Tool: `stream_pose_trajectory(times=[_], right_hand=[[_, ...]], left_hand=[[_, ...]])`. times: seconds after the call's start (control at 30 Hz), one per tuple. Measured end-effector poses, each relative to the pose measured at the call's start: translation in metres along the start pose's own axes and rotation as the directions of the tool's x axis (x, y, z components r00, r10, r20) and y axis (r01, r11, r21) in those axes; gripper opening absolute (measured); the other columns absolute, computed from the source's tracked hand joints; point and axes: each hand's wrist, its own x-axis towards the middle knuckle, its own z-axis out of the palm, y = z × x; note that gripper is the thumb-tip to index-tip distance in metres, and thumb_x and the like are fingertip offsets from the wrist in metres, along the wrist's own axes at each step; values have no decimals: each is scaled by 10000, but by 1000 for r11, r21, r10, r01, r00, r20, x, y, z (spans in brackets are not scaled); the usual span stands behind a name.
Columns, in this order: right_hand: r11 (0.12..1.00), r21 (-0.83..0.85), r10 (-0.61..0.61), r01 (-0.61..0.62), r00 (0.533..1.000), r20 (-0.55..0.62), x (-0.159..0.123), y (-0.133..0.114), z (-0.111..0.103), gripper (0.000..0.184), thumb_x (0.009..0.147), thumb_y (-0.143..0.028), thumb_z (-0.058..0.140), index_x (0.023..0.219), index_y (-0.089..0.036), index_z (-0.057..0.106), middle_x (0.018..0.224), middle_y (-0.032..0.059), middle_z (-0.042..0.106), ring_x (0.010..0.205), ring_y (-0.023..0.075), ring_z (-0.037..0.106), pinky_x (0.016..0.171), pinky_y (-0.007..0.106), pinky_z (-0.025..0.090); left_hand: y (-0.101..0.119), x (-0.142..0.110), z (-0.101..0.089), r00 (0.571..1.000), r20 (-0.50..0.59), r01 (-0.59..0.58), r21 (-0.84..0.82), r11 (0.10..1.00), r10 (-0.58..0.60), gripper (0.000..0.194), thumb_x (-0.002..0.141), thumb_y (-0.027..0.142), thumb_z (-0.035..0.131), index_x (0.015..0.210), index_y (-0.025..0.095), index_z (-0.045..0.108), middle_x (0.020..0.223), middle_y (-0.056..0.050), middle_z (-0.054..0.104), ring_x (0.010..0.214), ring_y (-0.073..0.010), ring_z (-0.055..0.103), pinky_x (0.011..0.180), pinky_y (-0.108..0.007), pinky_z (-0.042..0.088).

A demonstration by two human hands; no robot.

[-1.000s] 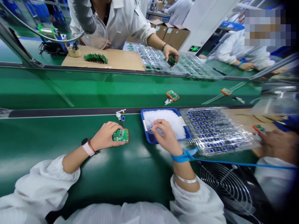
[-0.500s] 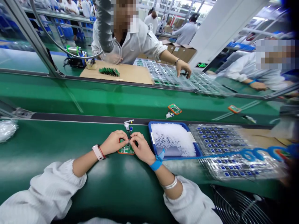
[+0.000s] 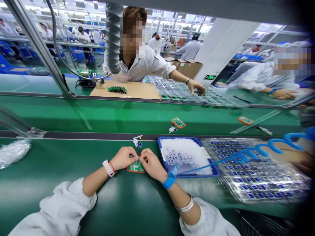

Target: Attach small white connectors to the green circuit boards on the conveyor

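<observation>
A green circuit board [image 3: 136, 167] in an orange frame lies on the green bench, below my fingertips. My left hand [image 3: 123, 158] is pinched at the board's upper edge. From the other side, my right hand [image 3: 153, 164] is pinched at the same spot, its fingertips nearly touching the left ones. What sits between the fingers is too small to make out. Just beyond them lie a white connector piece [image 3: 136, 142] and a small blue-faced part [image 3: 140, 145], with dark wires running toward my fingers.
A blue tray [image 3: 160, 151] of small white pieces stands right of my hands. Beside it are clear plastic trays [image 3: 236, 170] of blue-faced parts, crossed by a coiled blue cord [image 3: 246, 154]. Another board [image 3: 178, 123] lies on the green strip ahead. Across it, a co-worker's hand [image 3: 197, 88] reaches over trays.
The camera view has shifted, so the bench sits lower in the picture. Both my hands stay pinched at the board's upper edge. The co-worker's hand remains over the trays.
</observation>
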Motion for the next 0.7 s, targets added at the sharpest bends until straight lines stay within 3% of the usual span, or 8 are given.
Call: stream_pose_trajectory(times=[0.23,0.37,0.43,0.53,0.6,0.7], right_hand=[[1000,-29,-4,4,1000,12,2,0,0,169,748,-96,472,606,-177,513,833,49,523,797,162,535,706,309,445],[1000,8,-25,25,999,-20,0,2,1,153,752,-106,490,622,-181,521,812,40,525,780,161,534,701,306,449],[997,49,-53,56,996,-68,-3,2,2,139,774,-126,494,655,-185,535,821,41,531,796,163,535,709,304,451],[988,131,-59,83,983,-176,-9,0,3,130,835,-206,487,724,-195,554,864,52,538,828,168,535,715,306,456],[979,183,-45,94,966,-254,-14,-2,2,155,871,-265,465,762,-204,556,896,59,536,870,175,534,745,315,460],[966,233,-18,107,934,-356,-24,-4,1,194,905,-310,415,827,-217,566,961,67,527,960,186,523,821,333,446]], left_hand=[[6,7,-2,996,54,61,100,993,-66,138,710,133,560,644,161,679,761,-22,678,693,-156,613,667,-258,445],[2,-5,0,996,-85,37,157,987,-24,66,733,195,605,767,162,650,834,-37,657,782,-179,603,730,-290,459],[-1,-17,3,990,-123,-37,228,973,67,269,727,315,668,943,162,621,966,-68,642,918,-221,579,819,-344,452],[-4,-34,7,975,-21,-204,323,924,223,688,653,514,723,1214,180,504,1227,-119,553,1142,-295,477,974,-437,370],[-3,-39,7,965,46,-258,355,899,258,735,675,536,698,1282,204,451,1275,-126,526,1164,-304,465,998,-459,342],[2,-32,-1,980,71,-199,304,932,186,691,687,470,700,1277,222,442,1163,-108,597,1041,-278,550,922,-438,402]])
